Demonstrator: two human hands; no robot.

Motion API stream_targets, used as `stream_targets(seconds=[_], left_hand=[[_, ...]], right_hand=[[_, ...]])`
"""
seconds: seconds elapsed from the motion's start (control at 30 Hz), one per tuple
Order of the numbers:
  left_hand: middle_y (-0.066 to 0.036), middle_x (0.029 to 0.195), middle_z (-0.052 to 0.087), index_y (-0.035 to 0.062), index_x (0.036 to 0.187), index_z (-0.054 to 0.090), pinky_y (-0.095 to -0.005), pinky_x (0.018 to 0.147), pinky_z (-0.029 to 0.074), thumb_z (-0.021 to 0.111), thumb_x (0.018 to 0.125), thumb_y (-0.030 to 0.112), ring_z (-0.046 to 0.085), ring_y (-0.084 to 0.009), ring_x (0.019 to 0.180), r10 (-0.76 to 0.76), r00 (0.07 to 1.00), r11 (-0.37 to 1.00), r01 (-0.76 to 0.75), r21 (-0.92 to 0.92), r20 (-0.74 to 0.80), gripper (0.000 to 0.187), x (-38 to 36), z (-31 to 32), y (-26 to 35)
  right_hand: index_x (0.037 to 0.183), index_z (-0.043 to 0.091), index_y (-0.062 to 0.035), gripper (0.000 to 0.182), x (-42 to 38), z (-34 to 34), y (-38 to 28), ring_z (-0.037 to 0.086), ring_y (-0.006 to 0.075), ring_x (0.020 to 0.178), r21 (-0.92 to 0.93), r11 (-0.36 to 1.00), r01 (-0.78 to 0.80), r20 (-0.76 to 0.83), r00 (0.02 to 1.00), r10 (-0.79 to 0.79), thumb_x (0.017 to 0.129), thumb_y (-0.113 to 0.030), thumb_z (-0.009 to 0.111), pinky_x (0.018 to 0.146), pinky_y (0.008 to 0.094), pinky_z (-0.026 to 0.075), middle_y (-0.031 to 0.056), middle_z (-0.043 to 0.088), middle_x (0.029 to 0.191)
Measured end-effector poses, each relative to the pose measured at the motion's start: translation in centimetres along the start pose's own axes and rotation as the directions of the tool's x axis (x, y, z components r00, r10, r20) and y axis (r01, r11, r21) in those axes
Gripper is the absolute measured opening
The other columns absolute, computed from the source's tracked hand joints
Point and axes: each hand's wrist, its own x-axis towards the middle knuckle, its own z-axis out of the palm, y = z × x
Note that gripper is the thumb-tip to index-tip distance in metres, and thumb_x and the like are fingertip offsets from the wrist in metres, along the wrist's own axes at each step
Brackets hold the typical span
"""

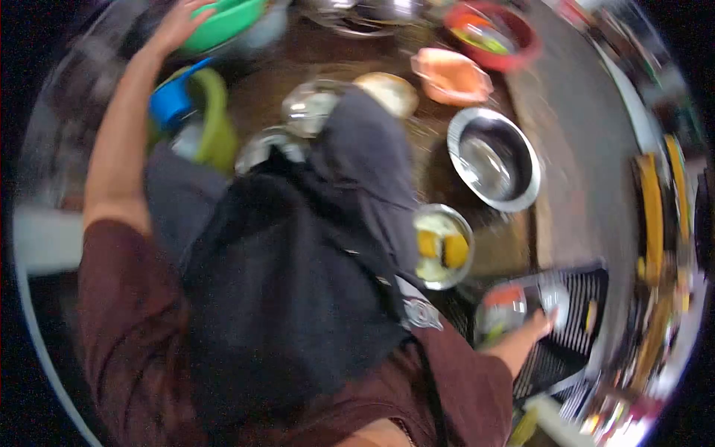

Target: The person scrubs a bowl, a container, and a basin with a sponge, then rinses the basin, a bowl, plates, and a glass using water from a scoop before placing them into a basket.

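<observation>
My left hand (177,28) is stretched far out at the upper left, its fingers closed on the rim of a green basin (227,24). Just below stands an olive-green bucket (216,112) with a blue dipper (171,100) at its edge. On the other side, my right hand (542,325) reaches into a black slatted dish rack (585,305). Its fingers look closed against a whitish, shiny item (554,295), blurred by motion. Next to that hand, a clear container (503,309) shows something red and green.
A steel basin (488,160), an orange basket (450,77) and a red basin (514,45) stand on the wet brown floor. Nearer me, a metal bowl (443,268) holds yellow pieces. Metal dishes (309,108) lie beyond my knees. Blurred clutter lines the right side.
</observation>
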Motion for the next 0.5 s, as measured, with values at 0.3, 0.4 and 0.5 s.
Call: stream_targets(seconds=[0.3,0.4,0.5], left_hand=[[-0.015,0.113,0.053,0.011,0.111,0.057,-0.0361,0.094,0.035,0.052,0.084,0.033,0.046,-0.0289,0.11,-0.544,0.814,0.838,0.538,0.091,0.205,0.035,-18.9,-2.4,-7.6],[-0.015,0.108,0.057,0.0106,0.109,0.058,-0.0353,0.091,0.039,0.053,0.083,0.03,0.052,-0.0295,0.103,-0.661,0.683,0.713,0.701,-0.025,0.311,0.033,-24.2,-0.4,-8.5],[-0.015,0.109,0.058,0.0115,0.109,0.059,-0.0354,0.088,0.041,0.055,0.08,0.03,0.055,-0.0279,0.1,-0.758,0.577,0.618,0.784,0.054,0.304,0.035,-29.5,2.7,-8.6]], right_hand=[[0.127,0.039,-0.0012,0.039,5.8,9.1,-1.8,0.044,0.0173,0.112,0.753,0.658,-0.012,-0.223,0.936,0.273,0.091,-0.016,0.038,0.1,0.0287,0.029,0.01,0.044,0.127],[0.125,0.04,-0.0009,0.038,4.3,7.2,-2.4,0.045,0.0178,0.111,0.766,0.643,0.013,-0.232,0.938,0.258,0.09,-0.016,0.038,0.099,0.029,0.03,0.0103,0.045,0.126],[0.124,0.041,-0.0005,0.038,2.6,5.7,-3.4,0.046,0.0183,0.109,0.768,0.64,0.029,-0.243,0.938,0.249,0.09,-0.017,0.039,0.098,0.0293,0.031,0.0106,0.046,0.124]])
